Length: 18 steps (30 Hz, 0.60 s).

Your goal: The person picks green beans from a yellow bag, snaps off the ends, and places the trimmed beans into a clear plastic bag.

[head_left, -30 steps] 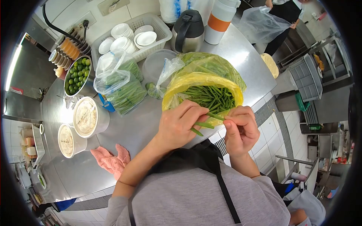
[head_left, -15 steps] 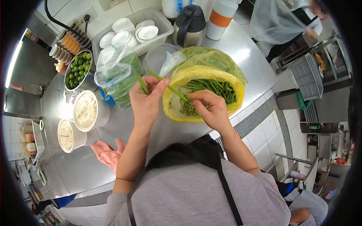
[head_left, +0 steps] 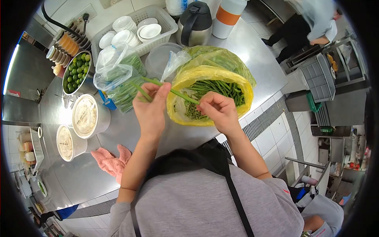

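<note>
My left hand [head_left: 151, 112] is closed around green beans, with a second one poking out to its left. One long green bean [head_left: 182, 95] stretches from it across to my right hand [head_left: 222, 114], whose thumb and fingers pinch its end. Both hands are in front of the yellow plastic bag [head_left: 197, 72], the right one over its front rim. Inside the open bag lie many green beans [head_left: 227, 90], with small trimmed bits [head_left: 193, 111] at the left. Another bag, clear plastic [head_left: 114, 77], holds more green beans beyond my left hand.
On the steel table [head_left: 79, 177] are two lidded tubs [head_left: 90, 116], a pink cloth [head_left: 112, 162] and a bowl of limes [head_left: 78, 71]. Behind stand a basket of white dishes [head_left: 166, 29], a jug [head_left: 195, 25] and an orange-banded container [head_left: 227, 17]. Another person [head_left: 316, 27] is at the upper right.
The bean between my hands is now stretched straighter, and my right fingers grip its end more closely. The view has shifted slightly. The other person has moved, bending toward the rack.
</note>
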Tool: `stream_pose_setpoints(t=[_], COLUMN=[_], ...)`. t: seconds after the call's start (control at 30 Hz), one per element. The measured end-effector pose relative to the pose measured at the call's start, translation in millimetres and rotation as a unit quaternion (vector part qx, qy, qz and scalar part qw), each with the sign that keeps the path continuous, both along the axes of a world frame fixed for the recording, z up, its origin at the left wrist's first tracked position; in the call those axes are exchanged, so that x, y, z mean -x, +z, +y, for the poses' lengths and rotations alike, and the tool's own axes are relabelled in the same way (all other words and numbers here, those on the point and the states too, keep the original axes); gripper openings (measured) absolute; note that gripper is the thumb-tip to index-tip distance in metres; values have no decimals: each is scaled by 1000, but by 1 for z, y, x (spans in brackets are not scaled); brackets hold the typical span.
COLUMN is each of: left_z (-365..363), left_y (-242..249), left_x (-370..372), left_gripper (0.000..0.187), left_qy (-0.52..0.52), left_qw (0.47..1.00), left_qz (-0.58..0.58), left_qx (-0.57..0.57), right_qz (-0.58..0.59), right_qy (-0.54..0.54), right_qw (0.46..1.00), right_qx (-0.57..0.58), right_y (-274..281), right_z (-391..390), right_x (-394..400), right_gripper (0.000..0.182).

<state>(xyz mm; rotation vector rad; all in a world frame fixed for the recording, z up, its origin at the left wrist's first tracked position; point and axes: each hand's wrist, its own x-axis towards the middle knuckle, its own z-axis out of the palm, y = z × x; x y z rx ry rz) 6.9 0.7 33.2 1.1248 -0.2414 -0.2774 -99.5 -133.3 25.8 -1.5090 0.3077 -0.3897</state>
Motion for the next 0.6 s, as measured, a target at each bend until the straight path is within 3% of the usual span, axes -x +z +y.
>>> stream_pose_setpoints(t=[0.03, 0.07, 0.1, 0.17, 0.2, 0.23, 0.27, 0.3, 0.33, 0.47, 0.5, 0.57, 0.6], left_z=[2, 3, 4, 6, 7, 7, 5, 2, 0, 7, 12, 11, 6], left_y=[-3, -6, -8, -10, -9, -9, -6, -2, 0, -15, -21, -23, -21], left_x=[-3, -7, -13, -19, -21, -21, -17, -13, -12, -9, -11, -8, -2], left_gripper=[9, 9, 9, 10, 9, 9, 9, 8, 8, 7, 8, 10, 15], left_qy=[-24, -23, -17, -11, -4, 2, 0, -3, -5, -58, -120, -177, -178], left_qw=[996, 996, 988, 976, 973, 970, 970, 962, 953, 950, 953, 953, 980], left_qz=[80, 85, 141, 196, 201, 207, 208, 233, 259, 257, 241, 223, 74], left_qx=[26, 24, 58, 92, 111, 129, 129, 144, 160, 165, 135, 106, -43], right_qz=[-51, -101, -97, -132, -29, -27, 44, 111, 104, 103, 103, -11, -12], right_qy=[45, 88, 87, 85, 61, 58, 34, 11, 62, 172, 171, 108, 109], right_qw=[994, 976, 976, 987, 985, 985, 937, 850, 830, 776, 774, 837, 838], right_qx=[-86, -173, -176, -43, 162, 162, 344, 514, 544, 598, 601, 536, 535], right_y=[7, 12, 14, 18, 10, 2, -6, -16, -26, -42, -37, -16, -6], right_z=[-2, -4, -7, -22, -33, -36, -38, -41, -44, -40, -40, -35, -30], right_x=[3, 6, 9, 11, 10, 10, 9, 8, 13, 22, 20, 15, 12], right_gripper=[5, 4, 4, 4, 9, 9, 11, 13, 26, 19, 19, 16, 16])
